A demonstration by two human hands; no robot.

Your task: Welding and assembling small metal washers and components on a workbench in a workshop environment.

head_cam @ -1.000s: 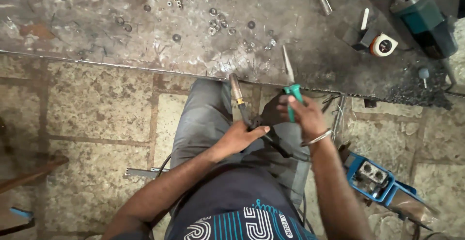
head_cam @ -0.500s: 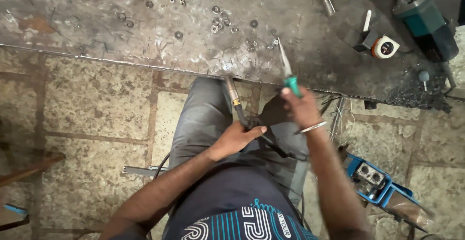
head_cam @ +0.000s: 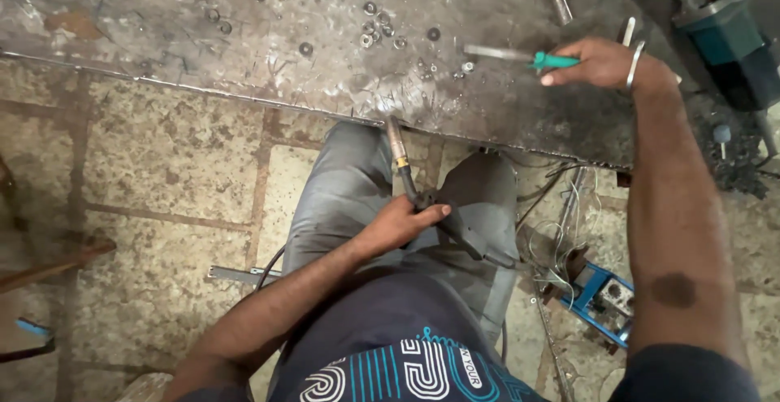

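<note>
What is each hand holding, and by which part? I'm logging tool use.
Left hand grips a welding torch at its handle; right hand holds a green-handled tool by the handle.

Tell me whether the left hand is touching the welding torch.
Touching. The head view shows the left hand wrapped around the welding torch handle, fingers closed over it with no gap, above the lap.

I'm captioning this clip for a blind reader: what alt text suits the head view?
A seated person's right hand holds a green-handled tool over a scuffed metal worktable scattered with washers. Their left hand grips a welding torch resting on their lap, above a stone-tiled floor.
</note>
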